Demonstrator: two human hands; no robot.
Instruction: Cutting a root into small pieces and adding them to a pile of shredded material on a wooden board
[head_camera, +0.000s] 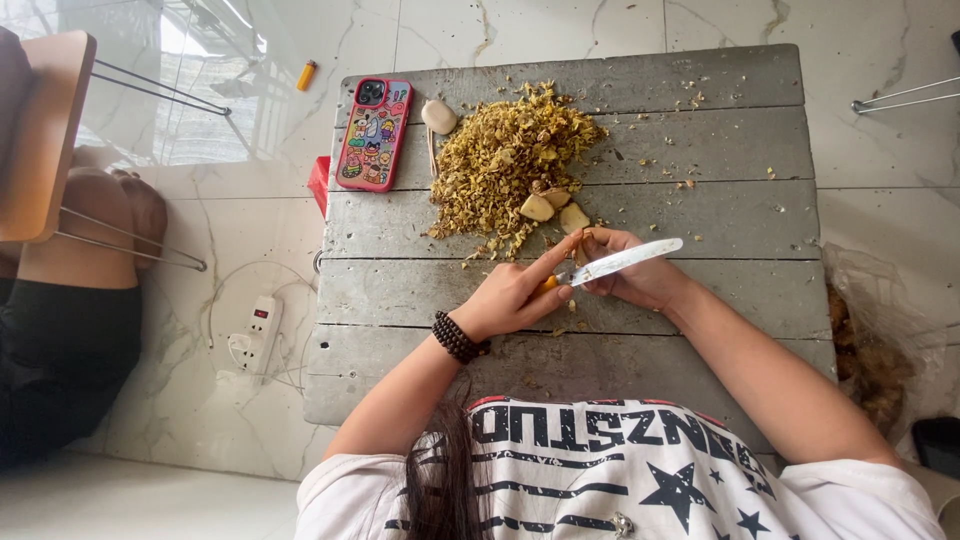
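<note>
My left hand (510, 292), with a dark bead bracelet on the wrist, grips a knife (620, 261) by its yellow handle; the white blade points right. My right hand (632, 272) holds a small brown root piece (584, 240) against the blade, over a grey wooden plank table (720, 210). The left index finger stretches toward the root piece. Just beyond the hands lie two peeled pale pieces (553, 211) at the edge of a big pile of brownish-yellow peelings (505, 155). A third peeled piece (438, 116) lies left of the pile.
A phone in a pink cartoon case (374, 133) lies at the table's far left. On the marble floor are a yellow lighter (306, 74), a white power strip (262, 325) and a plastic bag of roots (868, 362). Another person's leg (88, 235) and a chair (40, 130) are at left.
</note>
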